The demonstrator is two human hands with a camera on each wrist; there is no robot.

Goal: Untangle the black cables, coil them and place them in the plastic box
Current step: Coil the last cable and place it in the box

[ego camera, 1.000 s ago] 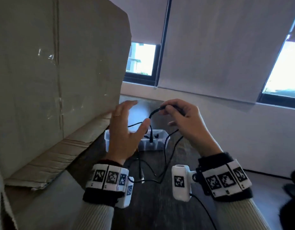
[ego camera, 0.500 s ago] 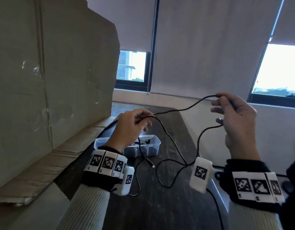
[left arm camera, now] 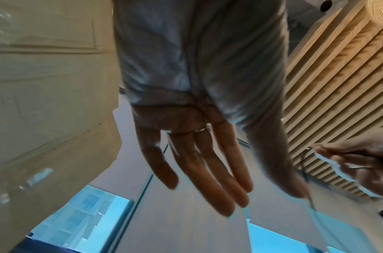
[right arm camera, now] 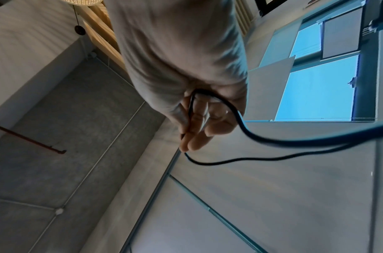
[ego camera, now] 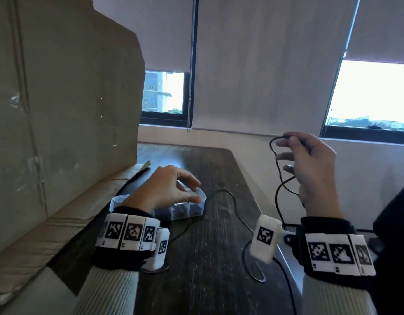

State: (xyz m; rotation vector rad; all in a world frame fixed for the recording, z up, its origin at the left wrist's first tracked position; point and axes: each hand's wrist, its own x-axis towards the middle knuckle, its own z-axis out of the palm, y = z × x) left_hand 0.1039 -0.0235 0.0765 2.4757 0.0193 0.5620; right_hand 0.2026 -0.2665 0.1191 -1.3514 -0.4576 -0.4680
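A black cable (ego camera: 278, 178) is pinched between the thumb and fingers of the right hand (ego camera: 310, 164), which is raised at the right of the head view, above the edge of a dark wooden table (ego camera: 219, 258). From the pinch the cable is seen to loop down past the wrist and to trail in a curve across the tabletop toward the plastic box (ego camera: 197, 210). The box, clear and lidless, is set on the table near its left side, with dark contents that cannot be made out. The left hand (ego camera: 168, 189) is held just over the box, fingers loosely spread and gripping nothing; whether the rim is touched cannot be told.

The palm side of that hand (left arm camera: 199, 154) is shown only in the left wrist view: the fingers are extended and relaxed, a ring (left arm camera: 200, 135) is worn on one finger, and a slatted wooden ceiling panel (left arm camera: 338, 85) is seen overhead. The grip is shown close only in the right wrist view, where the cable (right arm camera: 240, 119) is looped across the fingers of the right hand (right arm camera: 199, 119) and pressed by the thumb.

A large sheet of cardboard (ego camera: 60, 121) is propped along the table's left side, and the area behind it is hidden. Windows with lowered roller blinds (ego camera: 264, 64) are seen beyond.
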